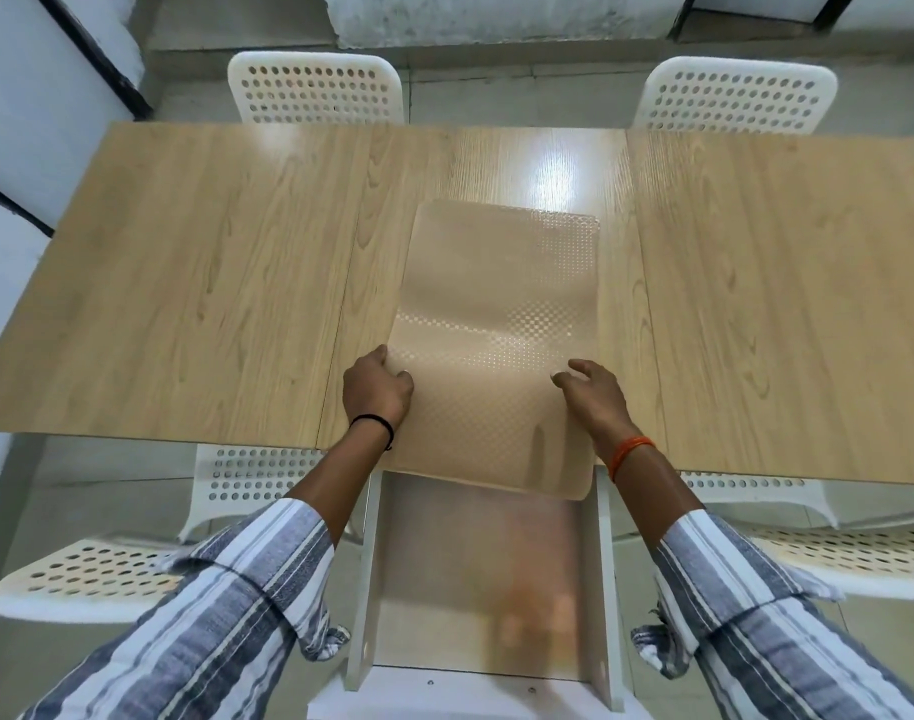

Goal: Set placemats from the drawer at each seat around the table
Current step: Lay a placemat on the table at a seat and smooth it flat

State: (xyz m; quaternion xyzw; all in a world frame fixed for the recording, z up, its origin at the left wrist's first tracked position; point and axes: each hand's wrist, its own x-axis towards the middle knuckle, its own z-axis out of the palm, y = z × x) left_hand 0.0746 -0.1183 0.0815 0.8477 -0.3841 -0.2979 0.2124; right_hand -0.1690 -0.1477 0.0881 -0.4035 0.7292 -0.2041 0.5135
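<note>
While both hands rest on its near part, a translucent beige placemat (496, 324) lies on the middle panel of the wooden tabletop (185, 283), with its long axis running straight away from the person toward the far side. Its far short edge points at the gap between the two white perforated chairs (317, 85) across the table, and its near short edge juts past the tabletop's front edge and overhangs the open white drawer (483, 579) below. The mat has rounded corners and a fine raised dot pattern that catches the light.

The left hand (377, 389) takes the mat's left long edge, fingers curled over that edge with the thumb on top, so this grip is closed on the mat. The right hand (592, 394) sits at the right side of the mat with fingers bent and fingertips touching its surface; whether it actually pinches the edge I cannot tell. A black band circles the left wrist, an orange thread the right, and both arms wear striped grey and white sleeves (226, 615).

Inside the drawer lies a shiny sheet-like surface, blurred. Two more white perforated chairs (81, 574) stand at the near side, one at each side of the drawer.
</note>
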